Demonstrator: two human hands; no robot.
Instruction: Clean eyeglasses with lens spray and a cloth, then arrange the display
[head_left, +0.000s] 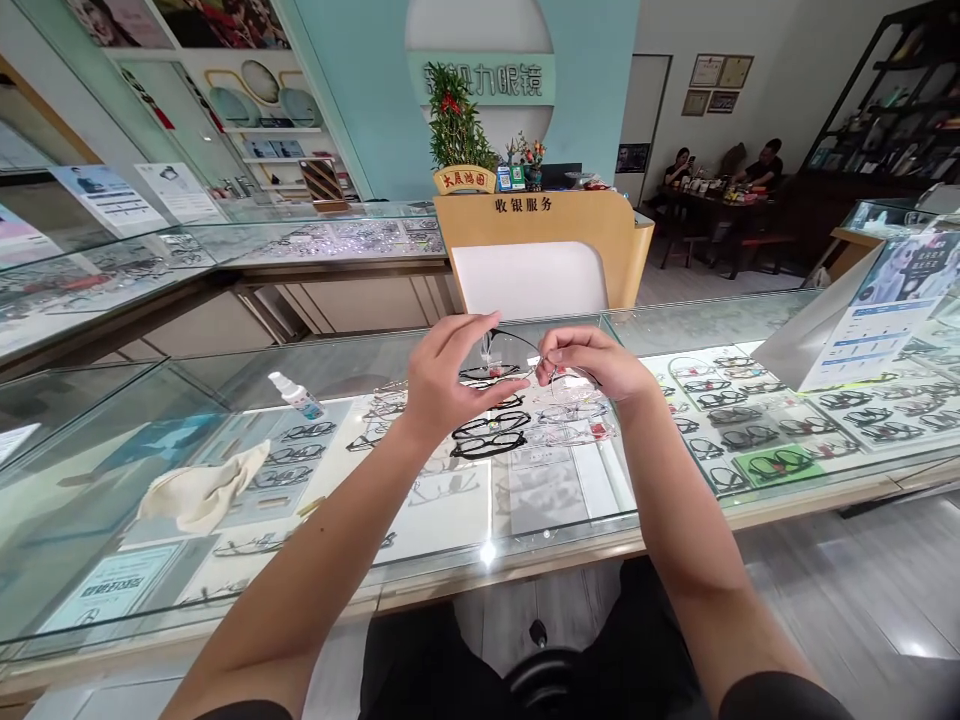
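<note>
Above the glass counter I hold a pair of thin-rimmed eyeglasses (519, 336) in the air. My right hand (596, 362) pinches them at one side between thumb and fingers. Close to their other side, my left hand (450, 375) is open, thumb and fingers spread apart; whether a fingertip touches the rim I cannot tell. Below my hands, several dark-framed glasses (491, 443) are arranged in a column at the display case, with clear-framed glasses (574, 412) to their right.
On the counter's left lie a cream cloth (199, 490) and a white spray bottle (295, 395). A sign stand (862, 310) stands at the right. Beyond the counter is a wooden cashier desk (536, 220) with plants. Two people sit at a table (712, 195) far back.
</note>
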